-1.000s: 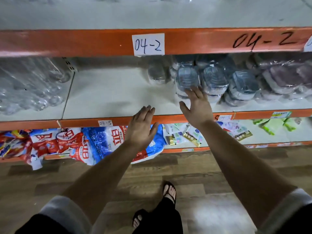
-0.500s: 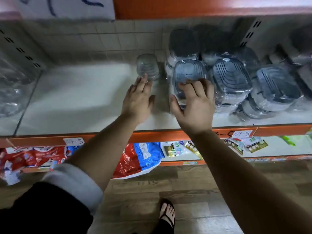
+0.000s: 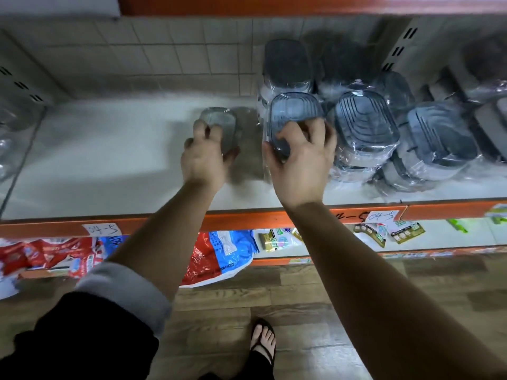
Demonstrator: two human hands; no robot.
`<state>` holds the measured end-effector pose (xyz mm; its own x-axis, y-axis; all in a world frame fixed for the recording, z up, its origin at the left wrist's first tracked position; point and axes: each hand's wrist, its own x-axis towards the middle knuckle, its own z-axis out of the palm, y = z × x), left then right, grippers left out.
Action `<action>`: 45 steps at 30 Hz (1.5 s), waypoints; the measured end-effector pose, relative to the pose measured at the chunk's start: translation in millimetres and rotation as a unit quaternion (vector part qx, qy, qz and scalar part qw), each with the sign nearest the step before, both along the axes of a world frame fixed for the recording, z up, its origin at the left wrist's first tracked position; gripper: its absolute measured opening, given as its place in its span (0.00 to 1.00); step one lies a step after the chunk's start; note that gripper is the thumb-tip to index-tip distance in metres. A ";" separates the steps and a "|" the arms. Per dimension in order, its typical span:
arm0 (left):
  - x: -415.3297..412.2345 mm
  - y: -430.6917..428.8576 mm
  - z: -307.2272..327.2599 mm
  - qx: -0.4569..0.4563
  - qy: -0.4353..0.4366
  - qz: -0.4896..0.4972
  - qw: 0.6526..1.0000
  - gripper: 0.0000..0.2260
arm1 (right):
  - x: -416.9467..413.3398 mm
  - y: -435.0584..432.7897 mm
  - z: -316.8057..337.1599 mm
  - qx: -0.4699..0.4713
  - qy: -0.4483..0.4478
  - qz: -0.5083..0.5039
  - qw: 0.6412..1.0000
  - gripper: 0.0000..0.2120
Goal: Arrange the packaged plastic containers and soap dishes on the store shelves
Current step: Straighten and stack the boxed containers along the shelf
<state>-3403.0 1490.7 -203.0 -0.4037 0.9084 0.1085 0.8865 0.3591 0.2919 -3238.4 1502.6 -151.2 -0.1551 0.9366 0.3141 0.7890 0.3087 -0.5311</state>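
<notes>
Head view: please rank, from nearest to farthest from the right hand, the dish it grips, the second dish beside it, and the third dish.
1. Gripped dish, in the right hand.
2. Second dish, just to its right.
3. Third dish, farther right.

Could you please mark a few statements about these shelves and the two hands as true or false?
1. The left hand grips a small clear container. True.
2. The right hand holds nothing. False: it grips a wrapped soap dish.
3. More wrapped dishes lie to the right of the held one. True.
4. The paper label on the shelf edge reads 04-2. False: it reads 04-5.
</notes>
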 end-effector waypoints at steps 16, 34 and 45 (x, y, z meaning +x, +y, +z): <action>23.6 -171.5 87.9 0.120 -0.045 -0.103 0.986 0.16 | 45.5 -111.5 76.7 -0.028 0.029 0.019 0.999 0.18; 39.4 -253.0 247.4 0.310 0.042 -0.322 0.894 0.15 | 106.2 -191.4 228.2 0.200 0.124 -0.009 0.972 0.14; 40.9 -159.1 321.8 0.194 0.031 -0.238 0.951 0.28 | 149.8 -78.9 298.1 0.051 0.024 0.075 0.996 0.24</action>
